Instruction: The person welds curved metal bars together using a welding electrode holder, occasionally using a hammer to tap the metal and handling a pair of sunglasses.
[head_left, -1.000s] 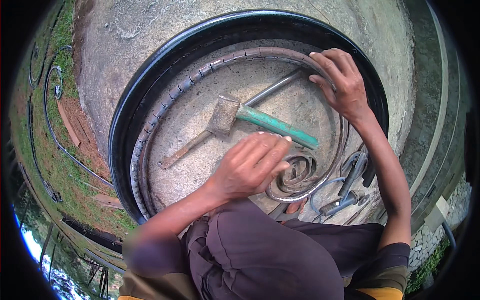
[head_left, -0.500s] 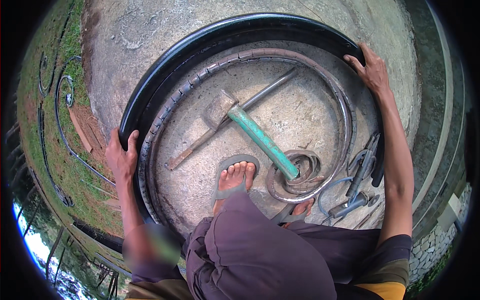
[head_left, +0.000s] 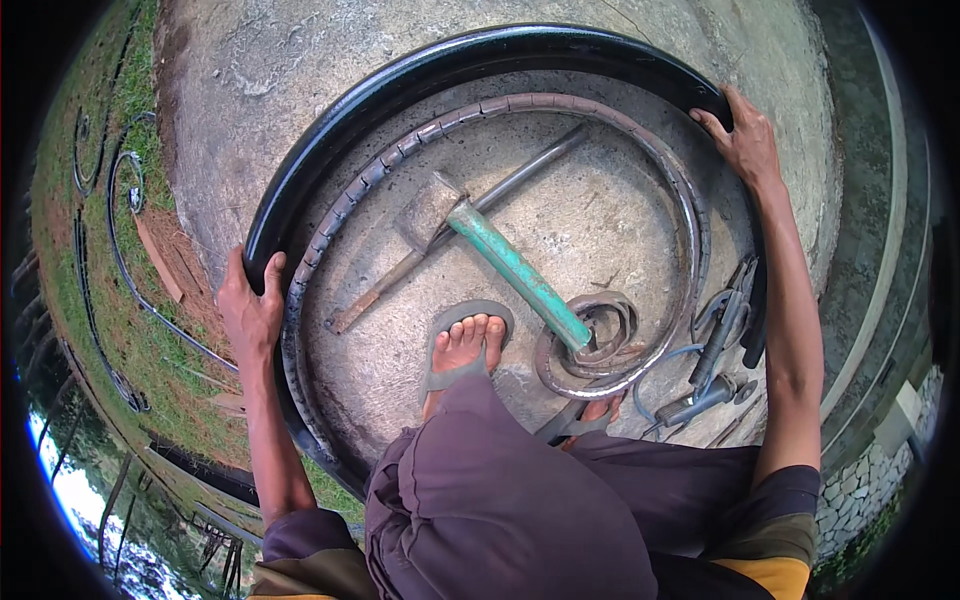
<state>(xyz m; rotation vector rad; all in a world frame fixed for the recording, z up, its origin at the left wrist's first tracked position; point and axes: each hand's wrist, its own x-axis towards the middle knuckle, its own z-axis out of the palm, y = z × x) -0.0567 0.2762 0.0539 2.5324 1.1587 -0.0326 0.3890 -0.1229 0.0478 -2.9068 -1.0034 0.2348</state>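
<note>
A thick, glossy black bent tube (head_left: pixel 430 62), perhaps a plastic pipe, arcs around the far side of the work spot. My left hand (head_left: pixel 250 305) grips its left side, thumb inside the curve. On the right my right hand (head_left: pixel 748 140) is closed over the tube, with the thumb on the inner side. Within the arc lies a thinner hoop (head_left: pixel 530 102) with notches cut along it, ending in a small coil. A hammer with a green handle (head_left: pixel 520 270) and a metal head rests inside the hoop, across a long metal bar (head_left: pixel 540 160).
My sandalled foot (head_left: pixel 468 340) stands inside the hoop on concrete (head_left: pixel 300 55). Near my right forearm lie a grey power tool (head_left: pixel 705 402) and a dark, cabled handle-like tool (head_left: pixel 712 350). Cables or hoses (head_left: pixel 125 240) run over grass at left, beside a brown board (head_left: pixel 160 260).
My left hand has shifted slightly right and down with the tube's left side. My right hand keeps its grip, nearly still. The hammer, bar and foot appear slightly further left in the picture.
</note>
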